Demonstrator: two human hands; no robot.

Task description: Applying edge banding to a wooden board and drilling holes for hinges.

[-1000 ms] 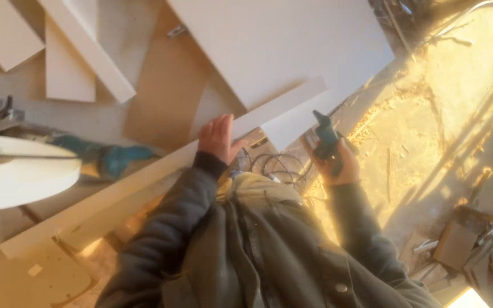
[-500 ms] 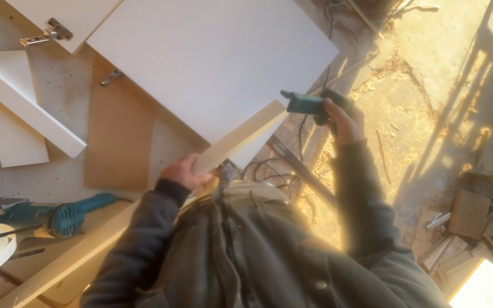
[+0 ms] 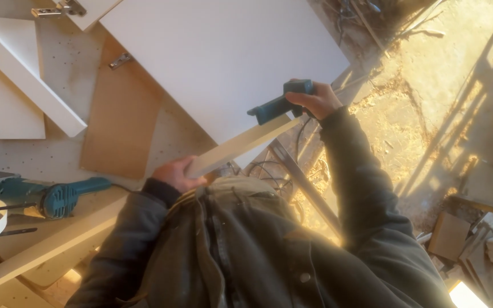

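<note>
The strip's [image 3: 241,145] near end hides inside the left hand [image 3: 178,174]. At left, the frame edge cuts off the grinder [image 3: 47,197]. The scraps [image 3: 486,245] at lower right are blurred.

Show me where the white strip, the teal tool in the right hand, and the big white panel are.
white strip [image 3: 241,146], head view, middle of its long face
teal tool [image 3: 275,107], head view, on its body
white panel [image 3: 223,57], head view, bare middle of its surface

Low warm sunlight is raking across the sawdust-strewn floor [image 3: 429,114] from 3 o'clock, throwing long thin shadows. A pale perforated desk [image 3: 69,154] is filling the 9 to 11 o'clock side, carrying a large white panel [image 3: 218,63], a brown board [image 3: 124,131] and white offcuts [image 3: 12,108]. Wood scraps [image 3: 486,239] are lying heaped at 4 o'clock.
</note>
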